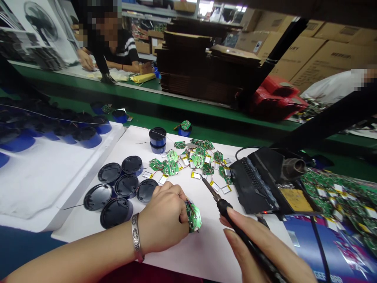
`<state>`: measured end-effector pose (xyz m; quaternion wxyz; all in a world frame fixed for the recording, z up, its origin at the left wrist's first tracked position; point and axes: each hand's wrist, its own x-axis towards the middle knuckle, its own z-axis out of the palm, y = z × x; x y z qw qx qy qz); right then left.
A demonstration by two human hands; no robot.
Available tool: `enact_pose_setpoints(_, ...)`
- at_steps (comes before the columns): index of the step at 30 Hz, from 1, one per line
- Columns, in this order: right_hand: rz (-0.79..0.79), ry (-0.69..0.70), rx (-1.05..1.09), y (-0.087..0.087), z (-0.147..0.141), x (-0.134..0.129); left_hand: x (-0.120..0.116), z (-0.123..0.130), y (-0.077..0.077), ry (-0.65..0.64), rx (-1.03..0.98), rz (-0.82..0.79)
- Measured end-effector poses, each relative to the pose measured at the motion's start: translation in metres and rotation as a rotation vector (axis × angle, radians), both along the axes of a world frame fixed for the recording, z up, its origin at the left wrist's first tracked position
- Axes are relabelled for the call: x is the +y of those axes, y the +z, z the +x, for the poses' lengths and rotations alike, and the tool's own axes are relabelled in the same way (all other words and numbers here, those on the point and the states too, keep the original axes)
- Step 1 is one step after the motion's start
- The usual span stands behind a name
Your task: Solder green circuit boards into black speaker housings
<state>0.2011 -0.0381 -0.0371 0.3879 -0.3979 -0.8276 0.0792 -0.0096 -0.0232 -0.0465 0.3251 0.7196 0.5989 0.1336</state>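
The left hand (165, 216), with one metal bracelet (136, 236) at its wrist, pinches one green circuit board (194, 218) over the white sheet (216, 243), between both hands. The right hand (259, 243) grips one soldering iron (226, 207). Six round blue-and-black housings (126, 184) sit at left, a stacked pair (158, 139) behind them. One soldering station (253, 186) stands at right. The heaped boards (198, 157) overlap too much to count.

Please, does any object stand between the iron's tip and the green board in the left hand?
Nothing visible does: only white surface shows between the soldering tip and the green board, which the left hand partly covers.
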Motion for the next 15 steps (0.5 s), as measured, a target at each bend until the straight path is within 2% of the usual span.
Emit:
enact_pose_setpoints(1,0.008,-0.002,0.031,-0.009,-0.001,0.001,0.0,0.0,0.0,0.0,0.0,0.0)
enact_pose_setpoints(4,0.044,0.169,0.013,-0.036,-0.005,0.004,0.0,0.0,-0.002,-0.011,0.001,0.008)
enact_pose_setpoints(7,0.107,0.195,0.001,-0.055,-0.01,0.004,-0.001,-0.001,-0.001,-0.021,-0.006,0.025)
enact_pose_setpoints(10,0.138,0.171,0.032,-0.065,-0.013,0.001,-0.001,-0.002,0.006,-0.042,-0.012,0.003)
enact_pose_setpoints(15,0.156,0.11,0.03,-0.07,-0.014,-0.003,-0.002,-0.002,0.013,-0.123,0.011,-0.056)
